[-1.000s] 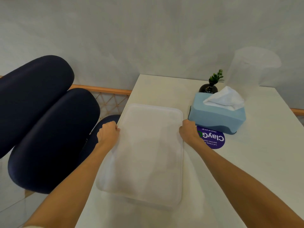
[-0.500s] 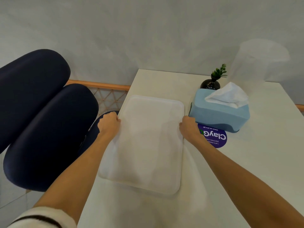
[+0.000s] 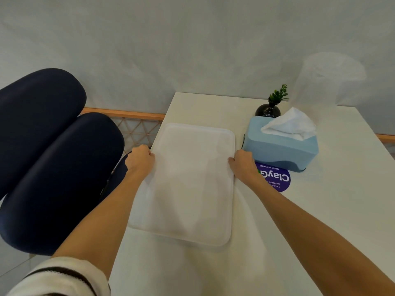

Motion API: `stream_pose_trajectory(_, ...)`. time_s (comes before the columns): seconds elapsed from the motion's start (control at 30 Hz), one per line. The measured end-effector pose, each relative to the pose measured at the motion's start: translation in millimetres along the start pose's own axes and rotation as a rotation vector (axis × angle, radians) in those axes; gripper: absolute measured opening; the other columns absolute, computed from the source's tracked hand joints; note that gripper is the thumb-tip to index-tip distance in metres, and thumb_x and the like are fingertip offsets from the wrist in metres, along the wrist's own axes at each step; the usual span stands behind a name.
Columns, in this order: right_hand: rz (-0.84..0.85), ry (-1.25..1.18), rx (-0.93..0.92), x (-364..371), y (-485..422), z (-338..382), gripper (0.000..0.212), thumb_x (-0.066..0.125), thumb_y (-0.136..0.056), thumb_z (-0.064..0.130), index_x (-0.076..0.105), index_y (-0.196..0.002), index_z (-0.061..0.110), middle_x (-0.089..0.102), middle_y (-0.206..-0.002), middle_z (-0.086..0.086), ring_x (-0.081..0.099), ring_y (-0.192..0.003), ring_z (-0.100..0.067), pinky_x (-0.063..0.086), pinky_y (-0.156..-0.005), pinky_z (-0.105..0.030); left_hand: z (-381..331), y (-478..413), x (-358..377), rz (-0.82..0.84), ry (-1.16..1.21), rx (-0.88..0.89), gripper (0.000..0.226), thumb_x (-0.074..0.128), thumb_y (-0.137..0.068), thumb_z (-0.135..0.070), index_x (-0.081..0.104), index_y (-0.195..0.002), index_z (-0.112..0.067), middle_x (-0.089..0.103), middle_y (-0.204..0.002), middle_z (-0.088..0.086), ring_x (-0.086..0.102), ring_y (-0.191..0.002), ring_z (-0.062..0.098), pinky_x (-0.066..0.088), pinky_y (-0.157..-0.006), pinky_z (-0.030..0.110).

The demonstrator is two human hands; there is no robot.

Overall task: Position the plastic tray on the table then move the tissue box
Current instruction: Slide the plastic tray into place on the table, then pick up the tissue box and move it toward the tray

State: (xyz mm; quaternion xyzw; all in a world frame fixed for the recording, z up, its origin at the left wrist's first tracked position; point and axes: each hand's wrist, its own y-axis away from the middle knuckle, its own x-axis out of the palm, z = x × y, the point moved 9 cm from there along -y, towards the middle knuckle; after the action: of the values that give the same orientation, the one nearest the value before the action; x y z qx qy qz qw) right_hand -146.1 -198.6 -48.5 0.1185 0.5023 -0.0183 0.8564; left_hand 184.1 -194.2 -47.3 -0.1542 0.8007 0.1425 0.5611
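A frosted white plastic tray lies along the left side of the white table, its left rim overhanging the table's edge. My left hand grips the tray's left rim and my right hand grips its right rim, both near the far half. A light blue tissue box with a white tissue sticking up stands just right of the tray's far corner, close to my right hand but apart from it.
A purple round sticker lies on the table in front of the tissue box. A small black vase with a green plant stands behind the box. A dark blue padded chair sits left of the table. A wall runs behind.
The tray has come down from a lifted, tilted position and moved slightly away from me. It now lies flat on the table. Both hands kept their grip on its rims.
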Motion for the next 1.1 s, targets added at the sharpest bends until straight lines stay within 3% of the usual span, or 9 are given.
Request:
stream_pose_trajectory(0.1, 0.002, 0.008, -0.001, -4, 5, 2, 0.020, 0.049, -0.095, 0.017, 0.046, -0.081, 0.003, 0.064, -0.102, -0.023, 0.052, -0.075, -0.027, 0.043, -0.065, -0.032, -3, 0, -2, 0.024, -0.051, -0.011, 0.016, 0.053, -0.090, -0.013, 0.066, -0.090, -0.004, 0.058, -0.075, 0.008, 0.055, -0.064, 0.027, 0.043, -0.059, 0.032)
stream_pose_trajectory(0.17, 0.015, 0.020, -0.018, -11, 11, 3, 0.020, 0.049, -0.094, 0.015, 0.050, -0.078, 0.003, 0.064, -0.099, -0.022, 0.055, -0.076, -0.029, 0.046, -0.066, -0.033, -14, 1, -8, 0.021, -0.084, 0.016, 0.016, 0.053, -0.090, -0.014, 0.064, -0.096, -0.005, 0.063, -0.085, 0.010, 0.054, -0.069, 0.026, 0.040, -0.062, 0.032)
stream_pose_trajectory(0.27, 0.011, 0.011, -0.084, -33, 26, 3, 0.027, 0.049, -0.093, 0.016, 0.063, -0.097, -0.007, 0.067, -0.100, -0.021, 0.064, -0.091, -0.038, 0.053, -0.077, -0.039, -46, 5, -22, -0.025, -0.018, 0.116, 0.028, 0.054, -0.092, -0.017, 0.061, -0.118, -0.008, 0.066, -0.116, 0.012, 0.062, -0.094, 0.032, 0.044, -0.074, 0.037)
stream_pose_trajectory(0.33, -0.035, -0.001, -0.139, -55, 39, -1, 0.029, 0.049, -0.093, 0.018, 0.065, -0.099, -0.005, 0.070, -0.095, -0.019, 0.065, -0.087, -0.036, 0.051, -0.074, -0.036, -70, 9, -28, -0.032, 0.065, 0.195, 0.033, 0.055, -0.093, -0.018, 0.059, -0.124, -0.009, 0.063, -0.125, 0.011, 0.061, -0.109, 0.032, 0.047, -0.083, 0.040)
stream_pose_trajectory(0.57, -0.306, -0.142, -0.093, -142, 64, -68, 0.024, 0.053, -0.091, 0.015, 0.068, -0.106, 0.004, 0.071, -0.104, -0.016, 0.058, -0.080, -0.022, 0.045, -0.069, -0.027, -166, 37, -12, 0.099, 0.379, 0.364, 0.026, 0.061, -0.089, -0.021, 0.063, -0.113, -0.011, 0.067, -0.117, 0.007, 0.060, -0.108, 0.027, 0.047, -0.087, 0.036)
stream_pose_trajectory(0.7, -0.450, -0.341, 0.092, -172, 62, -120, 0.035, 0.051, -0.094, 0.016, 0.053, -0.127, 0.004, 0.062, -0.121, -0.019, 0.061, -0.102, -0.031, 0.046, -0.076, -0.028, -222, 65, 17, 0.290, 0.570, 0.386, 0.032, 0.060, -0.091, -0.023, 0.062, -0.118, -0.005, 0.065, -0.119, 0.012, 0.059, -0.103, 0.021, 0.045, -0.083, 0.028)
stream_pose_trajectory(0.87, -0.266, -0.687, 0.324, -144, 33, -159, 0.053, 0.047, -0.093, 0.033, 0.041, -0.138, 0.006, 0.051, -0.137, -0.014, 0.052, -0.119, -0.031, 0.045, -0.096, -0.039, -252, 84, 45, 0.419, 0.664, 0.227, 0.049, 0.046, -0.097, -0.039, 0.050, -0.134, -0.007, 0.054, -0.139, 0.010, 0.052, -0.122, 0.026, 0.041, -0.095, 0.033)
stream_pose_trajectory(1.0, -0.149, -0.826, 0.294, -115, 25, -143, 0.038, 0.047, -0.092, 0.039, 0.056, -0.109, 0.007, 0.059, -0.120, -0.015, 0.053, -0.098, -0.025, 0.045, -0.097, -0.049, -243, 91, 60, 0.480, 0.688, 0.173, 0.053, 0.036, -0.099, -0.045, 0.055, -0.125, -0.003, 0.059, -0.128, 0.015, 0.054, -0.102, 0.024, 0.043, -0.086, 0.036)
stream_pose_trajectory(1.1, -0.068, -0.861, 0.243, -126, -5, -181, 0.041, 0.050, -0.091, 0.041, 0.057, -0.118, 0.010, 0.061, -0.113, -0.010, 0.056, -0.097, -0.025, 0.049, -0.092, -0.045, -287, 108, 82, 0.435, 0.707, 0.078, 0.055, 0.034, -0.099, -0.048, 0.055, -0.122, -0.003, 0.061, -0.123, 0.016, 0.054, -0.096, 0.023, 0.042, -0.078, 0.034)
